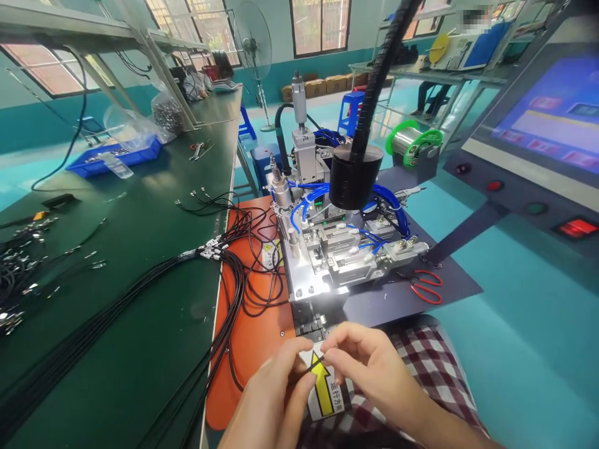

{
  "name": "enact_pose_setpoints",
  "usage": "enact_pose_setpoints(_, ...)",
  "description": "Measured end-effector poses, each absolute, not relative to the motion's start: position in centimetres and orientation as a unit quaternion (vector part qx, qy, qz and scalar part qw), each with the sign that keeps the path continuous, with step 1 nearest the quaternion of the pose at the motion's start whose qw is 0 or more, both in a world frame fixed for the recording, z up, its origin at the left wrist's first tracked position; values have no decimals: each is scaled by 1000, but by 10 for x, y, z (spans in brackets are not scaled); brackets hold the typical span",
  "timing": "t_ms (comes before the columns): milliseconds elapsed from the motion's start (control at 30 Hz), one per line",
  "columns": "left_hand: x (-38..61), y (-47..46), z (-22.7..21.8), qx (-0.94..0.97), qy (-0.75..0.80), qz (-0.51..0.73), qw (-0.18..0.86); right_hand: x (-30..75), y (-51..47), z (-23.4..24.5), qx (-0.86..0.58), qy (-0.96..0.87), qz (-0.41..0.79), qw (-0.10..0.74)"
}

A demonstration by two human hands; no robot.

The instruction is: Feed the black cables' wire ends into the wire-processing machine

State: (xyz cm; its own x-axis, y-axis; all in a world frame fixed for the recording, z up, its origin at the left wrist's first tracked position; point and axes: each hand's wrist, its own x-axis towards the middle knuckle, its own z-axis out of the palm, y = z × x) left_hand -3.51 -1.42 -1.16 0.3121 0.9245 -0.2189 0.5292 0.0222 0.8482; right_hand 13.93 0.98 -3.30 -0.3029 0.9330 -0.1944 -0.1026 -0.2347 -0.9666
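Observation:
A short stretch of thin black cable [316, 363] runs between my two hands, just above a label with a yellow arrow [324, 394]. My left hand [283, 383] pinches it from the left. From the right, the thumb and fingers of my right hand [367, 362] close on it; its tip is hidden there. Directly ahead of my fingertips sits the small black track [309, 327] of a bench machine [337, 255] with blue air hoses. To the left, a bundle of black cables [234, 293] with metal ends lies across an orange board [257, 349].
Red-handled scissors [427, 287] lie right of the machine. A black flexible duct with a round hood [355, 178] hangs over it. At right stands a control screen [552, 118]; behind is a green wire spool [414, 144]. The green table [154, 218] holds a blue tray [116, 156].

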Motion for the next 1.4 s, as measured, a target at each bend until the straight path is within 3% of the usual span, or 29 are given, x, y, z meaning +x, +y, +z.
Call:
enact_pose_setpoints(233, -17, 7, 1, 514, 527, 256, 626, 151, 23, -31, -444, -413, 672, 424)
enact_pose_setpoints(367, -17, 9, 3, 466, 509, 284, 665, 149, 27, -21, -438, -400, 694, 409)
enact_pose_setpoints(833, -21, 4, -5, 417, 467, 318, 712, 136, 21, -24, -402, -321, 773, 371)
enact_pose_setpoints(1033, -18, -5, -16, 472, 547, 349, 597, 131, 3, -37, -469, -485, 631, 383)
enact_pose_setpoints(1167, -17, -3, -16, 453, 549, 332, 618, 135, -2, -40, -478, -580, 528, 395)
enact_pose_setpoints(1400, -13, 3, -14, 408, 570, 345, 624, 136, 1, -36, -491, -564, 553, 369)
